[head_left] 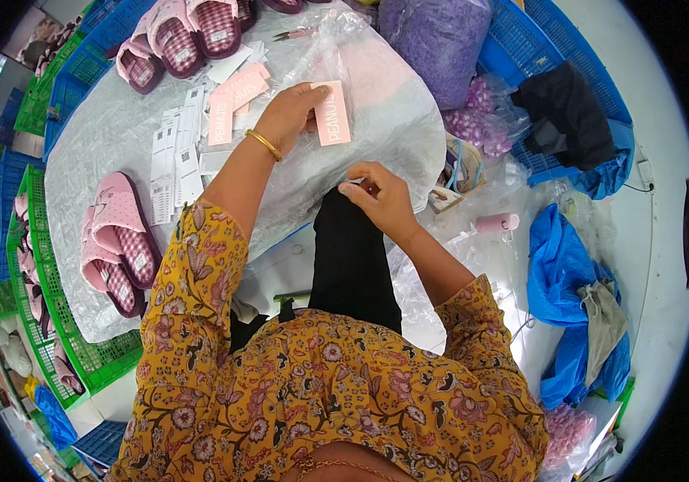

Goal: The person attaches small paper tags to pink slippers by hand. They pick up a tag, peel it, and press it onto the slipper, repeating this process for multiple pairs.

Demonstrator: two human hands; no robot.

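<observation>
Just above the knee of the black trouser leg (351, 265), the person's right hand (384, 201) hovers near the table edge, its fingers curled and the thumb close to the forefinger; whether anything small sits between those fingertips, I cannot tell; a little farther out, over the round-edged table covered in cloudy grey plastic sheeting (280, 189), the left hand (290, 112), with a gold bangle (264, 145) at its wrist, pinches a flat rectangular pink card with pale lettering (335, 120) between thumb and fingers; the card is upright in view, to the right of that hand; left of the forearm lie a pair of pink fabric slippers with checked insoles (123, 233) and, beyond them, an overlapping spread of narrow white printed tags (166, 165); past these, more pink cards (222, 116) overlap one another; toward the far edge, a row of similar pink slippers (175, 40) stands at the left, with small metal snips (292, 34) to their right; beyond the table's far right side rests a bulky, plastic-wrapped purple bundle (437, 48).
</observation>
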